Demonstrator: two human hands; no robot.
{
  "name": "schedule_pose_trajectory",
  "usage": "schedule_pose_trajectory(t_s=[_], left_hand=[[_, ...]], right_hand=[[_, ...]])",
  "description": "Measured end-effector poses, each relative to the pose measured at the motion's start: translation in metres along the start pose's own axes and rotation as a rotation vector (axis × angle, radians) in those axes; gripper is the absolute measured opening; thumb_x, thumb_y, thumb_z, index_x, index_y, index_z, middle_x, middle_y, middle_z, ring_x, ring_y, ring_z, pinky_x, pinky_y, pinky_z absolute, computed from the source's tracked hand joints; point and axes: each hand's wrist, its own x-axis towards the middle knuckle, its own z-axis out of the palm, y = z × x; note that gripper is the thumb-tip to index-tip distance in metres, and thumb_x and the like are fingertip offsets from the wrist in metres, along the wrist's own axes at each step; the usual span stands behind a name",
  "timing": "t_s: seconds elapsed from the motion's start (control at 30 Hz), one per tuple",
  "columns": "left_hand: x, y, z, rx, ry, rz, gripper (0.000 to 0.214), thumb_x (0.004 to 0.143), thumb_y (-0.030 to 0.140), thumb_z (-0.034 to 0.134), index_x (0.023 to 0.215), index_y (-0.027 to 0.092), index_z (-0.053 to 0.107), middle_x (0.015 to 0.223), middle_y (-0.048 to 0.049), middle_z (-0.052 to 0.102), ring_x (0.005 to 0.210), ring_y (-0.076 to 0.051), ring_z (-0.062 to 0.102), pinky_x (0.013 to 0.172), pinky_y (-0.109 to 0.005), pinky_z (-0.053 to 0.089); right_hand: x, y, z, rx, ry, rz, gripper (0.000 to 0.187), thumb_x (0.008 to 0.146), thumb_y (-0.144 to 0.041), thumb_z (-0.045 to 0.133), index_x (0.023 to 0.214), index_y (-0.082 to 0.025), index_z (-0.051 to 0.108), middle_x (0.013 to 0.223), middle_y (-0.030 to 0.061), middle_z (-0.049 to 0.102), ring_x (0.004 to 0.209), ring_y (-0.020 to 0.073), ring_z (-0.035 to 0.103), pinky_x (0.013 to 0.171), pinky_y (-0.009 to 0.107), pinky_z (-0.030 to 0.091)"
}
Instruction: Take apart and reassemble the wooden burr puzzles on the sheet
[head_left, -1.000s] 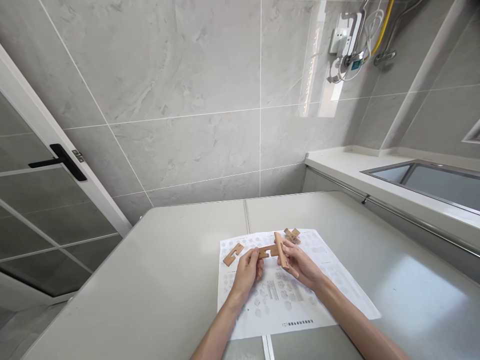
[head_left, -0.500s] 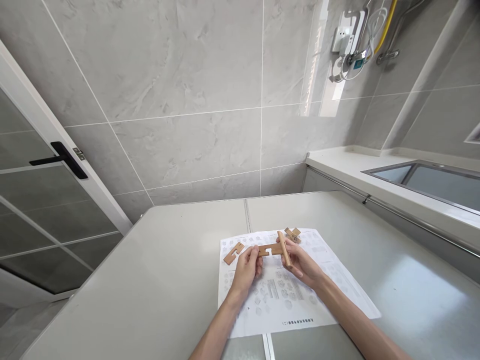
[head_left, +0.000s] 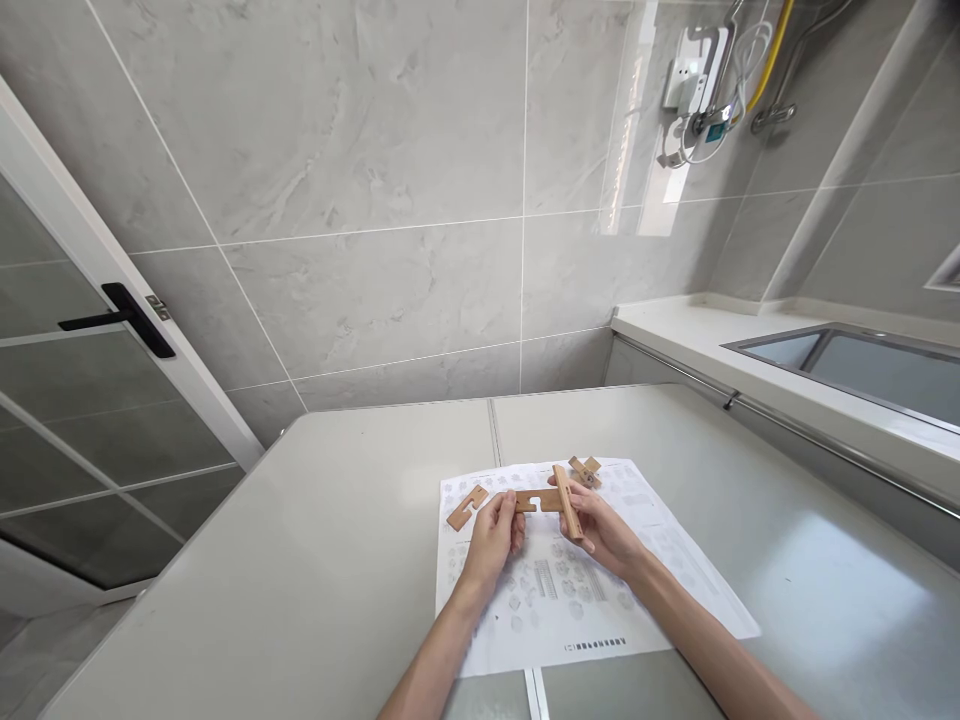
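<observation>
Between my hands are two wooden puzzle pieces above a printed sheet (head_left: pixel 540 640). My left hand (head_left: pixel 495 535) pinches the left end of a flat notched puzzle piece (head_left: pixel 551 499), its cut-out facing down. My right hand (head_left: pixel 600 530) grips a second wooden puzzle piece (head_left: pixel 568 503), held crosswise at the right end of the notched one. The two pieces meet there; how far they interlock I cannot tell. Another notched wooden piece (head_left: pixel 466 507) lies on the sheet left of my hands. Crossed wooden pieces (head_left: pixel 585 471) lie beyond my right hand.
The sheet lies across the seam of a light folding table (head_left: pixel 337 560). A tiled wall rises behind it. On the right are a white counter (head_left: pixel 675 325) with a sink (head_left: pixel 847 360) and a metal rail. A door with a black handle (head_left: pixel 131 318) is at left.
The crosswise piece in my right hand has tilted slightly and shifted a little toward my left. My left hand has hardly moved.
</observation>
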Motion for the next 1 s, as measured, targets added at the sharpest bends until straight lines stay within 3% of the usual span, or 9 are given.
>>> schedule_pose_trajectory(t_s=[0.33, 0.67, 1.0], left_hand=[[0.0, 0.0024, -0.001, -0.024, 0.023, -0.005, 0.059, 0.085, 0.077, 0.061, 0.072, 0.021, 0.05, 0.064, 0.0041, 0.051, 0.049, -0.008, 0.041, 0.05, -0.024, 0.033], [-0.0003, 0.0008, 0.0012, -0.023, 0.022, -0.005, 0.058, 0.086, 0.075, 0.061, 0.072, 0.02, 0.051, 0.064, 0.0042, 0.051, 0.048, -0.007, 0.04, 0.049, -0.023, 0.032], [-0.0005, 0.0032, 0.0006, -0.007, 0.015, -0.002, 0.057, 0.088, 0.073, 0.061, 0.07, 0.02, 0.05, 0.063, 0.0036, 0.051, 0.048, -0.007, 0.041, 0.049, -0.024, 0.032]], right_hand=[[0.0011, 0.0004, -0.0002, -0.007, 0.004, -0.004, 0.044, 0.091, -0.039, 0.072, 0.128, -0.017, 0.062, 0.076, 0.0056, 0.075, 0.036, 0.0049, 0.043, 0.039, 0.019, 0.037], [0.0028, -0.0003, -0.004, 0.041, 0.006, 0.009, 0.036, 0.092, -0.039, 0.07, 0.121, -0.017, 0.066, 0.063, 0.0002, 0.069, 0.031, 0.0032, 0.033, 0.033, 0.017, 0.024], [0.0034, 0.0015, -0.0052, 0.083, 0.067, -0.011, 0.024, 0.094, -0.036, 0.067, 0.111, -0.019, 0.07, 0.06, -0.0025, 0.063, 0.038, 0.0041, 0.034, 0.044, 0.018, 0.035]])
